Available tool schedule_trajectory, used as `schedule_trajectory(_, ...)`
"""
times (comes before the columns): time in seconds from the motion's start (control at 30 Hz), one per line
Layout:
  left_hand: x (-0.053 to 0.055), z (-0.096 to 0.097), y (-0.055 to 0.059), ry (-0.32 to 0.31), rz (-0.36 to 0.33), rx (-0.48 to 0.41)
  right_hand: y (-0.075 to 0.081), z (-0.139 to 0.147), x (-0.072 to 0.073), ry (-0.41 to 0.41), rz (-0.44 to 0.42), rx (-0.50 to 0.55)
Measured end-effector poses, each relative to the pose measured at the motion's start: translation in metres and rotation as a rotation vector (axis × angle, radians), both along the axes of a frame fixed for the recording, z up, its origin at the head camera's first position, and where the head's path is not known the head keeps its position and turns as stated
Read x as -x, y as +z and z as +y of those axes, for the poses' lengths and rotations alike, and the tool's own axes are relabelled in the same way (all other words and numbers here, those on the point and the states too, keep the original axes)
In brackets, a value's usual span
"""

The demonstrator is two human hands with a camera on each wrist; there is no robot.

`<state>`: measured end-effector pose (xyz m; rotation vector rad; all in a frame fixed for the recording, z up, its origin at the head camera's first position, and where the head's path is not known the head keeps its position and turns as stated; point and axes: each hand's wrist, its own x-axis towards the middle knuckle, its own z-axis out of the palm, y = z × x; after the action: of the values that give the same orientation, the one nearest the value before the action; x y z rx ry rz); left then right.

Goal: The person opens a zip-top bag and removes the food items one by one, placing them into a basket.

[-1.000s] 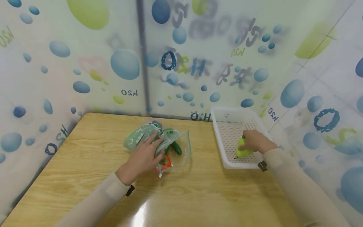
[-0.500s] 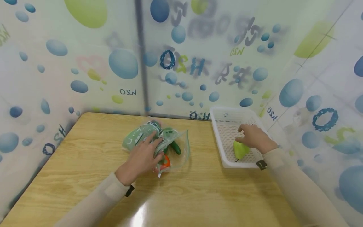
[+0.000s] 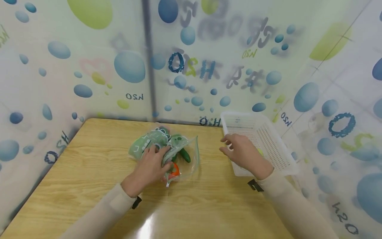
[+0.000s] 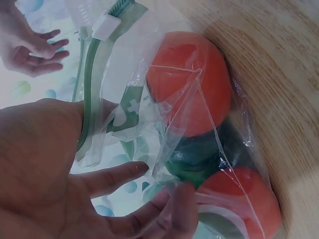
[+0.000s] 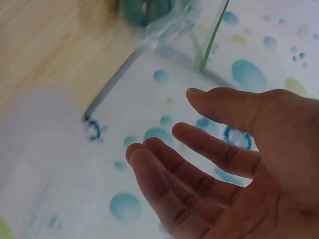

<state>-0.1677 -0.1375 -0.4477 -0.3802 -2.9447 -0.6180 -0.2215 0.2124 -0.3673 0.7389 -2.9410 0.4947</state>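
Beyond both hands and out to each side: pale wall sheeting (image 3: 128, 26), printed with blue and green drops and H2O lettering; a dark upright strip (image 3: 148, 66) runs down beyond the left hand (image 3: 147, 169). Under both hands: glossy yellow-brown wood-grain table (image 3: 194, 205), its far edge running along the sheeting's foot; glare patch on the near side of the left hand.

At the right hand (image 3: 243, 151): white rectangular plastic basket (image 3: 277, 142), corners rounded, sides perforated. Fingers loosely curved, thumb apart; as seen from above, fingertips reach past its left rim, over the strip of wood separating basket and bag.

Under the left hand: crinkled clear plastic bag (image 3: 153, 137), green-and-white print, mouth facing the right hand. Bent fingers hold its film. Inside, beside those fingers: two smooth, round red vegetables (image 4: 192, 84). Toward the right hand: elongated dark green vegetable (image 3: 185, 155). In the basket, mostly hidden by the right hand: yellow-green fruit (image 3: 260, 151), outline unreadable. On the bag's green zip, beyond the left fingers: ribbed white slider (image 4: 106, 27).
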Motion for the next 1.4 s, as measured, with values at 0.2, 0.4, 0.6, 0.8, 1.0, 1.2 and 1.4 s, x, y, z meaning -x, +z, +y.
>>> schedule_trajectory(0.2, 0.001, 0.0, 0.0, 0.007, -0.044, -0.024, -0.011, -0.042, -0.018, 0.108, 0.048, 0.082)
schedule_trajectory(0.4, 0.002, -0.001, 0.0, -0.001, -0.033, -0.059, -0.023, -0.077, -0.029, 0.238, 0.13, 0.154)
schedule_trajectory(0.6, 0.002, -0.002, 0.0, 0.008, -0.047, -0.074, -0.04, -0.108, -0.03, 0.357, 0.113, 0.082)
schedule_trajectory(0.8, 0.0, -0.001, 0.001, -0.001, -0.04, -0.082, -0.06, -0.129, -0.026, 0.384, 0.038, 0.001)
schedule_trajectory(1.0, 0.019, -0.011, -0.037, -0.027, 0.071, -0.056, -0.081, -0.144, -0.021, 0.383, 0.037, -0.074)
schedule_trajectory(1.2, 0.049, -0.027, -0.098, -0.06, 0.152, -0.098, -0.09, -0.152, -0.021, 0.354, 0.026, -0.085)
schedule_trajectory(1.4, 0.038, -0.023, -0.083, -0.096, 0.195, -0.127, -0.091, -0.153, -0.023, 0.375, -0.018, -0.061)
